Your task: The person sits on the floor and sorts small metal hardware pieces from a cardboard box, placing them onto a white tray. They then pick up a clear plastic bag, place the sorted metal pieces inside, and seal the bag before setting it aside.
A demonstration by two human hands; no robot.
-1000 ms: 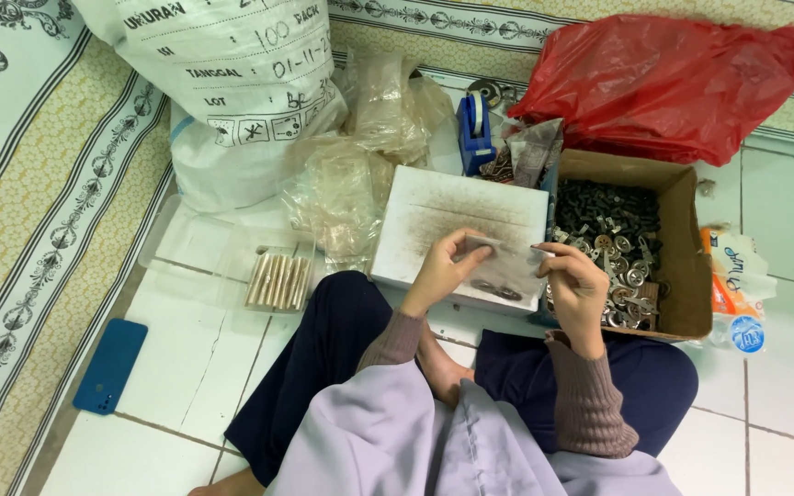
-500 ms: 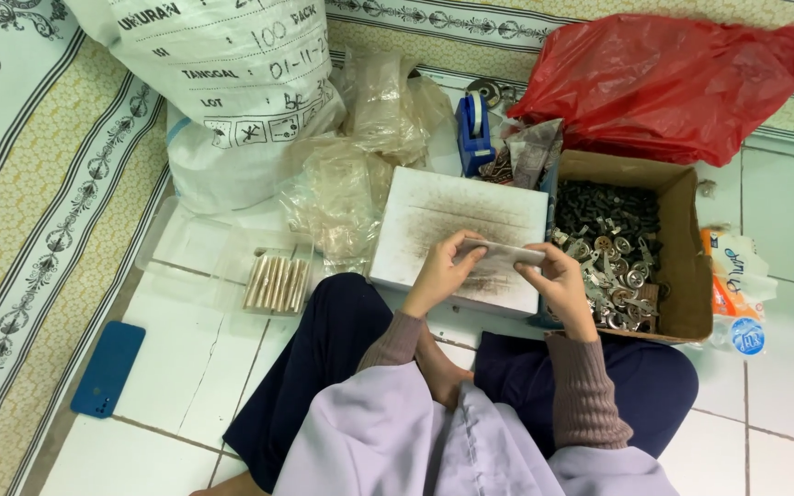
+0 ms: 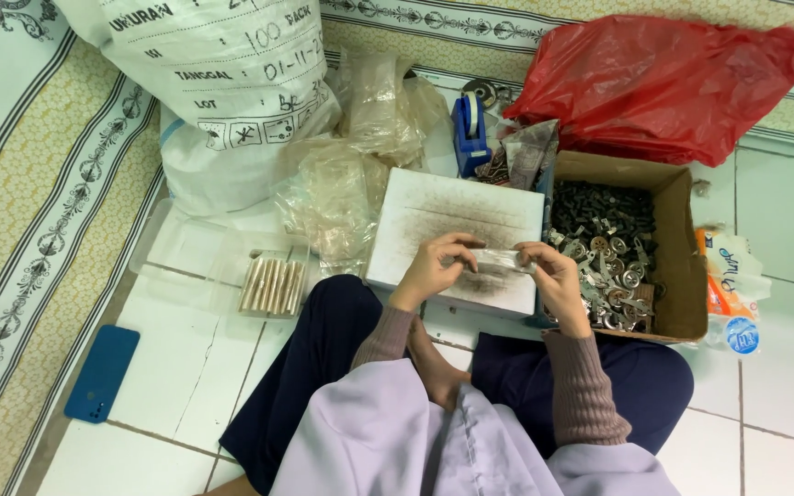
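Observation:
I sit cross-legged on a tiled floor. My left hand and my right hand together hold a small clear plastic packet over a white, smudged box lid. Each hand pinches one end of the packet. Whether metal parts are inside the packet is too small to tell. To the right stands an open cardboard box filled with several small metal parts.
A row of filled packets lies on a clear tray at left. Crumpled clear bags, a big white sack, a blue tape dispenser, a red plastic bag, a blue phone and a water bottle surround me.
My right hand has moved from the cardboard box towards the left hand, and both now hold the packet level over the lid.

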